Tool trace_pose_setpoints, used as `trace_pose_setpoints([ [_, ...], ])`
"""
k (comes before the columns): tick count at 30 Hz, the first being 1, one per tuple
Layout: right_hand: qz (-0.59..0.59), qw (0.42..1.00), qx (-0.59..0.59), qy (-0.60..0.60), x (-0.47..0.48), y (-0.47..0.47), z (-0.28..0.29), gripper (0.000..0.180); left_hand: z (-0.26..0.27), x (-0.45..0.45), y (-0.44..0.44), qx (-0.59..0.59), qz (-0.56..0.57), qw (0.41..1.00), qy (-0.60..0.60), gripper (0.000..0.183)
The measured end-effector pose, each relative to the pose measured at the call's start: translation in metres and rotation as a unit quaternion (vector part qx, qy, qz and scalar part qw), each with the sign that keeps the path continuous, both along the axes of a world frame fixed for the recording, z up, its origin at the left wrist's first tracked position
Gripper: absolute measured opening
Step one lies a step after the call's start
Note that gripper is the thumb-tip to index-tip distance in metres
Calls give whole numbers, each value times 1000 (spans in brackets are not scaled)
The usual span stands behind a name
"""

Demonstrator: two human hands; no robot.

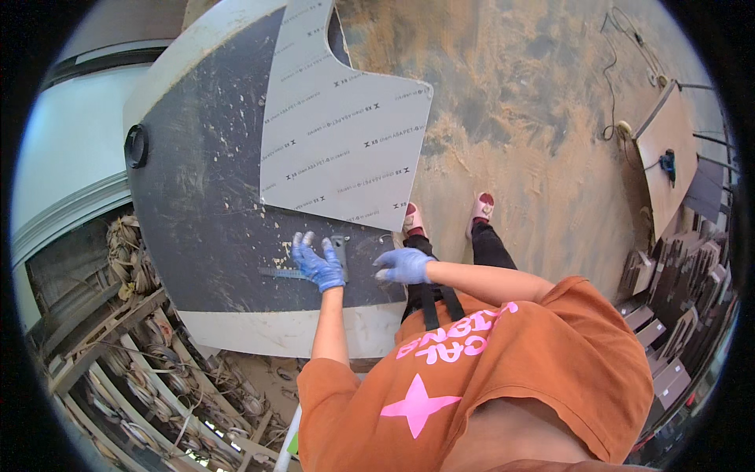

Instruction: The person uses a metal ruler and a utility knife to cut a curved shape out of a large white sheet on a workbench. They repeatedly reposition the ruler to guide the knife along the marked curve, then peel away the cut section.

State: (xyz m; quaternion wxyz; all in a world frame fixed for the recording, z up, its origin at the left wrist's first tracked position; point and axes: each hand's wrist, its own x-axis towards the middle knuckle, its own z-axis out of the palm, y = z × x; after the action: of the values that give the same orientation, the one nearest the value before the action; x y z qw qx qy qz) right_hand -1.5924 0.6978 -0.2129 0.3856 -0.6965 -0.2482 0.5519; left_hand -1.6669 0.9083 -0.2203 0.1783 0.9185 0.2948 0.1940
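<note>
My left hand (pixel 318 262), in a blue glove, is over the near part of a dark tabletop (pixel 194 236), fingers spread. Under and beside it is what looks like a try square, with a graduated blade (pixel 277 272) to the left and a grey stock (pixel 340 251) to the right. The hand partly hides the square; whether it touches it I cannot tell. My right hand (pixel 404 265), also blue-gloved and slightly blurred, hovers near the table's right edge with nothing visible in it. Beyond both hands lies a cut panel with printed protective film (pixel 348 141).
A black tape roll (pixel 137 146) sits at the table's left edge. Wooden racks (pixel 159 377) with bundled strips stand lower left. On the right are a board-topped table (pixel 666 159) with a blue power tool (pixel 667 167), stacked panels (pixel 678 283) and a floor cable (pixel 610 76). Dust covers the floor (pixel 519 118).
</note>
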Motion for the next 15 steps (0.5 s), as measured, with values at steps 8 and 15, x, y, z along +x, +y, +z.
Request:
trace_pose_setpoints([
  [8,-342,938,-22,42,71,-199,22,35,5,71,-106,-61,-2,997,47,50],
  [15,-532,840,-66,86,71,-347,27,35,1,186,-172,-77,-14,994,72,56],
])
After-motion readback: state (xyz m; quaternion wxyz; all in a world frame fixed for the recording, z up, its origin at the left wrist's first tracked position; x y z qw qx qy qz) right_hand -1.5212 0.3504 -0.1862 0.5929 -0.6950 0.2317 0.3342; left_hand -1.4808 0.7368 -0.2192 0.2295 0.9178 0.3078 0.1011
